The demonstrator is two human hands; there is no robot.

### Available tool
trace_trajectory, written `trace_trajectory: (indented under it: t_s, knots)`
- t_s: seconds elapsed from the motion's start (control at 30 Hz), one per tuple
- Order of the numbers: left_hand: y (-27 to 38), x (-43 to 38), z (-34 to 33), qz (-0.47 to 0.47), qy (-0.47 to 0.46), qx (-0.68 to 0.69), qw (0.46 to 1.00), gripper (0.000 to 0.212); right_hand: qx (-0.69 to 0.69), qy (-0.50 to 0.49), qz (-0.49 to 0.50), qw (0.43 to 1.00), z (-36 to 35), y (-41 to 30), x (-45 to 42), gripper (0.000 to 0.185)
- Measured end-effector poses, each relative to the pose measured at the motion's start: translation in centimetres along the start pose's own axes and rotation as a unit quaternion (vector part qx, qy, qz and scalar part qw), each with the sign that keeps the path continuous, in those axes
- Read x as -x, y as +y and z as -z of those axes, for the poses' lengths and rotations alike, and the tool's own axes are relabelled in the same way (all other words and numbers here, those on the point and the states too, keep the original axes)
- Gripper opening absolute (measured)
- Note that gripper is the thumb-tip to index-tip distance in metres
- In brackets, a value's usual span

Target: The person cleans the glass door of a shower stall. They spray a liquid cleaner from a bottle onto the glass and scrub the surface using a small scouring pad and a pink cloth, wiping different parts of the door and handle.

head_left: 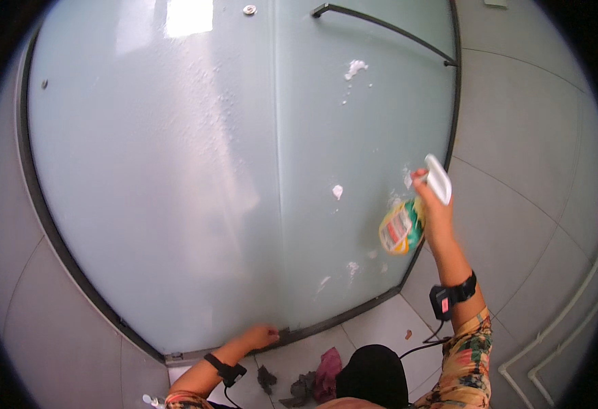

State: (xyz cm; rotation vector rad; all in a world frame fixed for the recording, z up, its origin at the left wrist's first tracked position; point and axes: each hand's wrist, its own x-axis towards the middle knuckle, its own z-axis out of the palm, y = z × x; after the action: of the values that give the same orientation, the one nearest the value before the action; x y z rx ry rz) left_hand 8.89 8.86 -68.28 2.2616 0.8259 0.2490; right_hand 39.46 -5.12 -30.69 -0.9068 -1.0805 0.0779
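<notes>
My right hand (429, 199) is closed round the neck of a spray bottle (403, 227) with a white trigger head and a yellow and green label, held before the right part of a frosted glass shower partition (227, 153). White foam patches (356, 68) and smears lie on the right part of the glass; droplets dot its left part. My left hand (260, 337) is low by the bottom rail of the partition, its fingers curled; whether they touch the rail or hold anything is unclear.
A black bar handle (386, 24) crosses the upper right glass. Grey tiled walls flank the dark frame. On the floor lie a magenta cloth (328, 370), dark grey rags (299, 391) and a small brown scrap (408, 334). White pipes (531, 342) run at the lower right.
</notes>
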Motion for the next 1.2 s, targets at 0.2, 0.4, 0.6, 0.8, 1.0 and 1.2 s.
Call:
trace_trajectory:
  t_s: [0.2, 0.4, 0.6, 0.8, 1.0, 1.2]
  knots:
    - [10.1, -0.3, 4.1, -0.108, 0.059, 0.225, 0.967, 0.074, 0.081, -0.32, -0.151, 0.932, -2.6, 6.0, 8.0, 0.046]
    - [21.2, 3.7, 11.8, -0.125, -0.025, 0.308, 0.943, 0.059, 0.067, -0.417, -0.152, 0.894, -9.1, 6.1, 13.5, 0.054]
    - [11.3, 7.1, 8.9, 0.117, 0.106, 0.186, 0.97, 0.046, 0.22, -0.627, -0.204, 0.719, -5.2, 7.6, 18.2, 0.071]
    - [-2.5, 15.9, 5.1, 0.409, 0.287, 0.093, 0.861, 0.077, 0.263, -0.659, -0.318, 0.629, -1.8, 9.4, 21.0, 0.048]
    - [-8.9, 22.0, 6.7, 0.528, 0.322, 0.108, 0.778, 0.073, 0.185, -0.664, -0.257, 0.677, -1.9, 9.9, 21.9, 0.04]
    - [-11.1, 27.0, 7.0, 0.471, 0.271, 0.139, 0.828, 0.052, 0.181, -0.682, -0.249, 0.664, -0.8, 11.1, 22.5, 0.036]
